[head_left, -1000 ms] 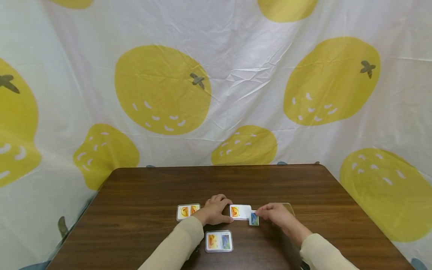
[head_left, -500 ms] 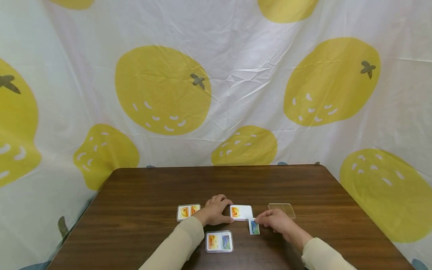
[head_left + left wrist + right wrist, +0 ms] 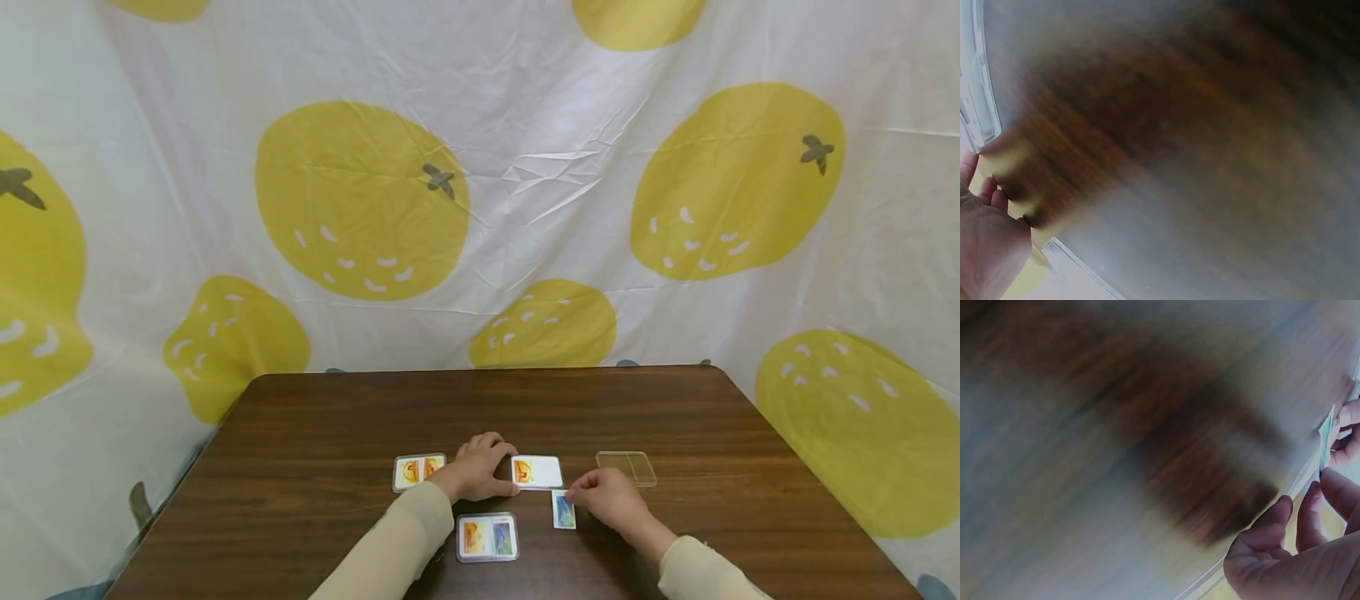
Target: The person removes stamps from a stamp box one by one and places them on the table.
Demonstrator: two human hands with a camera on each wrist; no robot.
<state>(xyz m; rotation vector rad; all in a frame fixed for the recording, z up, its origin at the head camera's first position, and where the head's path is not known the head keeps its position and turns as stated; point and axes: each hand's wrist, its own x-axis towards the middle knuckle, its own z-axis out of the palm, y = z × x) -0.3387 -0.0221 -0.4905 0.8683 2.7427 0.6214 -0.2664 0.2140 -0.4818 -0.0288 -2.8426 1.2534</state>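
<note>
My right hand (image 3: 611,496) pinches a small blue-green stamp (image 3: 563,510) with a white border by its right edge, just below a white card in a clear case (image 3: 542,472). That card bears one orange stamp (image 3: 522,472) on its left; its right side is blank. My left hand (image 3: 480,468) lies spread on the table, with thumb and index fingertip at the left corners of this case. In the right wrist view the stamp (image 3: 1326,440) appears edge-on between finger and thumb. The left wrist view shows a fingertip of my left hand (image 3: 988,240) at a case corner (image 3: 988,125).
A clear case with two orange stamps (image 3: 409,472) lies left of my left hand. Nearer me is another case (image 3: 487,537) with an orange and a blue stamp. A transparent lid (image 3: 637,468) lies behind my right hand on the brown table (image 3: 337,417).
My right hand has drawn the blue-green stamp from the card's right edge down towards me, off the card. The left hand has stayed in place.
</note>
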